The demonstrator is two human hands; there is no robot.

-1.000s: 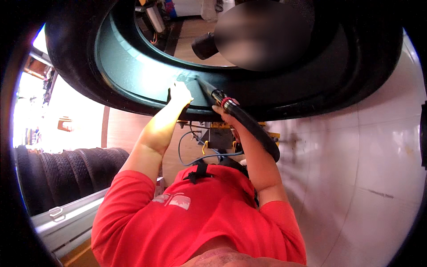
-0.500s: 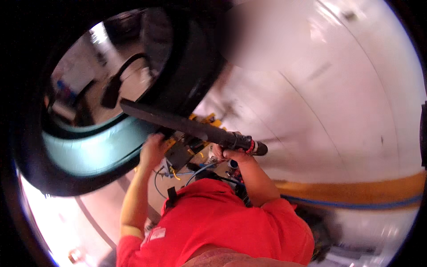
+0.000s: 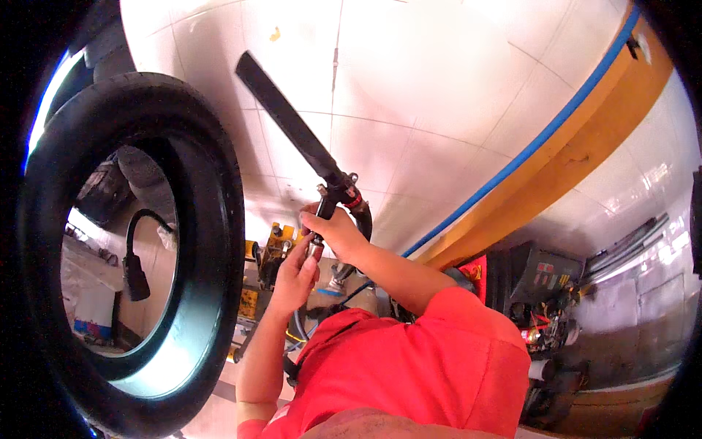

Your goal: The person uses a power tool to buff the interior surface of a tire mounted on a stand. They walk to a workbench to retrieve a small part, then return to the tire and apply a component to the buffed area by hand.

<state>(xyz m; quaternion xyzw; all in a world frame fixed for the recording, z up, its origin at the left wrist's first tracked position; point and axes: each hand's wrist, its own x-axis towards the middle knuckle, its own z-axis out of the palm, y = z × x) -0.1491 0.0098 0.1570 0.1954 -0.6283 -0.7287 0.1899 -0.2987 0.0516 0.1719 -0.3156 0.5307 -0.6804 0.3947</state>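
Both my hands meet in front of my red shirt on a black, stick-shaped hand tool with a metal tip (image 3: 322,208). My right hand (image 3: 338,233) is wrapped round its body. Below it, my left hand (image 3: 294,279) pinches the metal lower end. A long flat black nozzle (image 3: 285,110) slants up and left from just above my right hand. At its base are a red band and a dark bent hose (image 3: 363,221); how it joins the tool is hidden. Left of my hands a large black tyre (image 3: 208,183) stands upright, apart from them.
Through the tyre's opening a black object on a curved cable (image 3: 134,276) shows. Yellow metal parts (image 3: 274,245) are between tyre and hands. An orange-yellow beam (image 3: 541,190) with a blue hose (image 3: 526,139) runs along the right. A black case (image 3: 541,272) is at lower right.
My left hand has left the tyre's edge and now grips the tool's lower end. The long nozzle has swung steeper and away from the tyre. My view has shifted, putting the tyre farther left.
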